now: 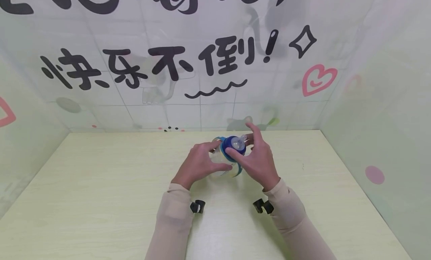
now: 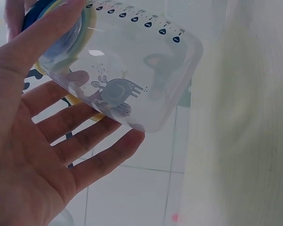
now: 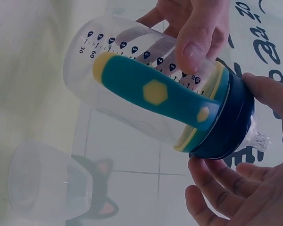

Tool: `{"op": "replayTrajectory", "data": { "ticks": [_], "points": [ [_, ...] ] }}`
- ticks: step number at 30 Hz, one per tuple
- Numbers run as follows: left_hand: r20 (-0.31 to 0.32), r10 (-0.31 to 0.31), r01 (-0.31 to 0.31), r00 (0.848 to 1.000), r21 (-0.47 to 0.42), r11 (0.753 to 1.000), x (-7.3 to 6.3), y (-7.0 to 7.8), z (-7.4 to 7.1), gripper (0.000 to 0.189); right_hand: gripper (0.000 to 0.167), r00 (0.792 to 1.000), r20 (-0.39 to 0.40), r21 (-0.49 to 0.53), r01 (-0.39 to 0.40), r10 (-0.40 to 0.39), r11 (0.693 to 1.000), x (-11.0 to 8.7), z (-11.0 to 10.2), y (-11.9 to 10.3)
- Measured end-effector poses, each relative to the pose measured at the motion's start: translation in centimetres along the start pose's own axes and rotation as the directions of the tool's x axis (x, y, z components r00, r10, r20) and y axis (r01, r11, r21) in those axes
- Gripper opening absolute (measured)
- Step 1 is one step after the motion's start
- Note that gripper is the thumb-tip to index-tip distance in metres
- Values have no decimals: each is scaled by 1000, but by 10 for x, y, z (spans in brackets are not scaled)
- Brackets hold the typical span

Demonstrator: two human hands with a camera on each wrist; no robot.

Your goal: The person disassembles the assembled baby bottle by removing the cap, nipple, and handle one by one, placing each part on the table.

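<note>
Between both hands is a clear baby bottle [image 3: 132, 89], tilted, with printed measuring marks. A teal handle [image 3: 153, 89] with yellow hexagons runs along its side. The dark blue collar [image 1: 231, 147] holds a clear teat [image 1: 238, 142], which points up and to the right in the head view. My left hand [image 1: 199, 163] grips the bottle's body, thumb on the near side and fingers behind it. With thumb and fingertips, my right hand [image 1: 260, 161] holds the collar, its index finger raised. A grey animal print [image 2: 118, 92] shows through the bottle in the left wrist view.
A clear plastic cap [image 3: 49, 181] stands on the light wood table [image 1: 101, 200] by the back wall. Printed wall panels with black lettering [image 1: 171, 61] rise behind, and another panel [image 1: 380, 114] borders the right side.
</note>
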State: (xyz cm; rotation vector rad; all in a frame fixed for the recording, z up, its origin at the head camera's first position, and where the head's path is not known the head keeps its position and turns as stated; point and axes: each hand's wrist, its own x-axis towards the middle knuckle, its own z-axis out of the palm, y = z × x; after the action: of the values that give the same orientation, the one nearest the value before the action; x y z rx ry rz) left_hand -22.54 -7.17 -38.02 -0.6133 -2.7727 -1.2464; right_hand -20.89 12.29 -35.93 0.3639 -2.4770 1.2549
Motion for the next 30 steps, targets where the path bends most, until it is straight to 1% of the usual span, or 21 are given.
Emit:
{"op": "replayTrajectory", "data": {
  "ticks": [3, 9, 15, 22, 25, 30],
  "points": [
    [-3, 1, -1, 1000, -1, 1000, 0, 0, 0, 83, 86, 1000, 16, 19, 25, -26, 1000, 1, -2, 1],
    [-8, 10, -10, 1000, -10, 1000, 1, 0, -1, 83, 81, 993, 53, 77, 97, -101, 992, 2, -5, 3],
    [-23, 17, -18, 1000, -13, 1000, 0, 0, -1, 83, 77, 987, 71, 106, 137, -145, 985, 2, -7, 4],
    [-25, 37, -38, 999, -33, 999, 0, -1, -1, 82, 77, 971, 92, 138, 206, -220, 969, 3, -12, 7],
    [-19, 36, -37, 999, -39, 999, -1, -2, -1, 83, 77, 964, 112, 168, 222, -243, 960, 4, -13, 10],
    [-14, 53, -53, 999, -56, 997, -1, -2, -1, 80, 75, 955, 148, 242, 217, -257, 946, 5, -13, 13]
  ]
}}
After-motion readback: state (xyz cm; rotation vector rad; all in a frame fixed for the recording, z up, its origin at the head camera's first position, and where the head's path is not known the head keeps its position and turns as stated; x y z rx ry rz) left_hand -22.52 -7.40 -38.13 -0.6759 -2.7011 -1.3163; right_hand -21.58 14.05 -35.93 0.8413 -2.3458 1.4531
